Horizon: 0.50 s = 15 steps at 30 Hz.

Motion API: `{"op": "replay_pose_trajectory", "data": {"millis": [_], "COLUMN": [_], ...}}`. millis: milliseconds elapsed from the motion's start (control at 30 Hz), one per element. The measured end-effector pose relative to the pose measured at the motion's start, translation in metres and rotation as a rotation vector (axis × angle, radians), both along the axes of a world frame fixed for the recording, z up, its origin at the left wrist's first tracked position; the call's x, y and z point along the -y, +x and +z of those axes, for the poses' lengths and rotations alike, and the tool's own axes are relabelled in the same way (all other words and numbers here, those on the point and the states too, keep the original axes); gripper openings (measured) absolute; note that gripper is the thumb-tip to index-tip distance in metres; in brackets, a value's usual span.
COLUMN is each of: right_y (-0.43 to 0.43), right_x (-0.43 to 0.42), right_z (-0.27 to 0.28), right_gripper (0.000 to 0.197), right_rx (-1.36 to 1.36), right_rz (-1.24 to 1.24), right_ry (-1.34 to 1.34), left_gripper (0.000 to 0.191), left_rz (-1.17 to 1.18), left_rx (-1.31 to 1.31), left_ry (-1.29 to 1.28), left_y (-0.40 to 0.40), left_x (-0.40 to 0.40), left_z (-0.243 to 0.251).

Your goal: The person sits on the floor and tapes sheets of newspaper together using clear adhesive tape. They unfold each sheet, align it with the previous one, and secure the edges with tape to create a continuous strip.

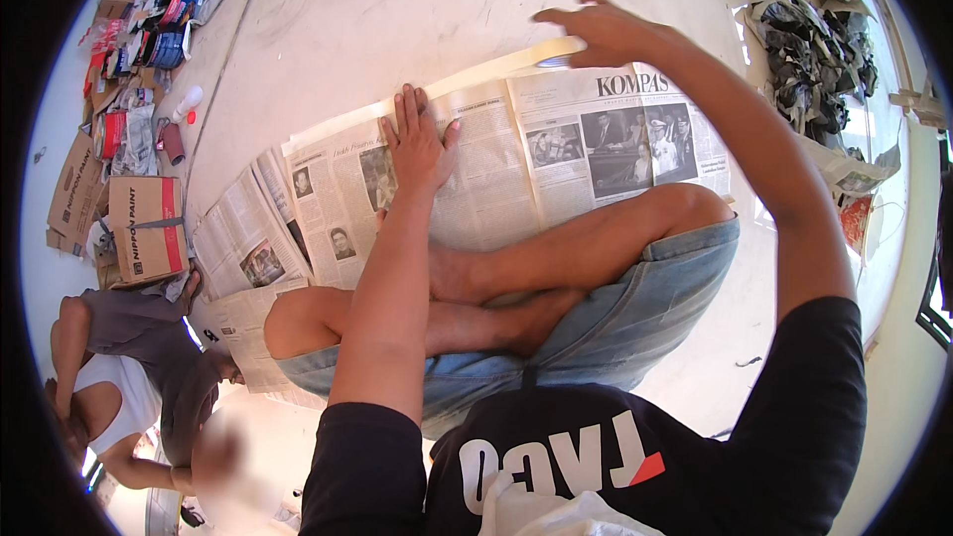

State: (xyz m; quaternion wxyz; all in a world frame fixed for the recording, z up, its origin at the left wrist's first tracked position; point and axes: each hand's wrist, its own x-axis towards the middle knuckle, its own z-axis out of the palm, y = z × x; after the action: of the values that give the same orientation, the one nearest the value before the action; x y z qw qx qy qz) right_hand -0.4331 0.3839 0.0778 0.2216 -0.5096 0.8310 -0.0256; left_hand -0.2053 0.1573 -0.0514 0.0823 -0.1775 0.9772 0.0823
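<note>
A spread newspaper sheet [484, 201] lies on the floor before my crossed legs. A pale strip of masking tape [461, 78] runs along its far edge. Flat on the sheet, close to that edge, rests my left hand [419, 138], fingers apart; it touches the tape with its fingertips. My right hand [614, 33] is farther out to the right, slightly blurred. It holds the masking tape roll [562, 59] on the thumb side, while other fingers stick out. From the roll, the strip stretches back towards my left hand. Most of the roll is hidden.
More newspaper sheets [242, 238] lie at the left. Beyond them are a Nippon Paint carton [145, 227], paint cans [164, 48] and a white bottle [187, 104]. A seated person [141, 387] is at lower left. Crumpled dark sheeting [804, 59] is heaped at upper right.
</note>
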Motion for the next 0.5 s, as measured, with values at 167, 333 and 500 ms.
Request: {"op": "replay_pose_trajectory", "data": {"millis": [167, 333, 500], "right_y": [-0.019, -0.043, -0.073], "right_x": [-0.107, -0.209, -0.285], "right_z": [0.01, 0.032, 0.04], "right_gripper": [0.068, 0.06, 0.046], "right_rx": [-0.068, -0.104, -0.151], "right_rz": [-0.097, -0.23, -0.378], "right_ry": [0.003, 0.028, -0.016], "left_gripper": [0.075, 0.077, 0.076], "left_rz": [-0.017, -0.009, -0.015], "left_rx": [0.003, 0.027, 0.032], "left_ry": [-0.019, -0.026, -0.006], "left_y": [-0.005, -0.008, -0.01], "left_x": [-0.007, -0.008, -0.008], "left_z": [-0.004, -0.001, 0.0]}}
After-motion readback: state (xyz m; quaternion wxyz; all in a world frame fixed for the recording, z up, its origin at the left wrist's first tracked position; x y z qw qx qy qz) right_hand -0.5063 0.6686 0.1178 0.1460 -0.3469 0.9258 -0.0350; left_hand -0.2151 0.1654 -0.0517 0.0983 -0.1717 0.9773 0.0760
